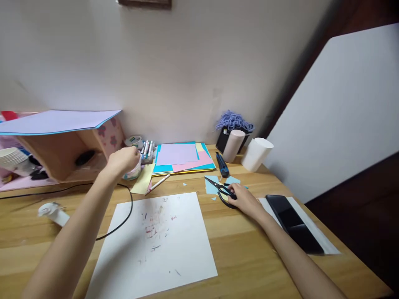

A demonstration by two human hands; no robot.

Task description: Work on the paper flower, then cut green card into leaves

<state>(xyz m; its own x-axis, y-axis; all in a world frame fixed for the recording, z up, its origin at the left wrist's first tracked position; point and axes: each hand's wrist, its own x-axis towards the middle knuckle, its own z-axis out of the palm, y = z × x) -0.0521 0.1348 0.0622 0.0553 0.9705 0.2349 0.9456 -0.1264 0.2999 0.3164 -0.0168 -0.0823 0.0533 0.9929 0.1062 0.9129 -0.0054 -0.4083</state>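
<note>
My right hand (241,198) is closed around the black handles of a pair of scissors (216,184), whose blades lie slightly apart and point to the back left. Under and around them are light blue paper scraps (211,189). Reaching to the back left, my left hand (124,159) is bent down over a small tub (134,172). Its fingers look curled, and their tips are hidden, so what they hold does not show. A white sheet with smudged marks (174,241) lies between my arms.
Coloured papers (177,154) are stacked at the wall beside several markers (147,148). One pen (157,185) lies in front. Right of them are a blue cutter (222,165), a paper roll (257,154) and a phone (293,224). A black cable (129,211) crosses on the left, near an open box (59,153).
</note>
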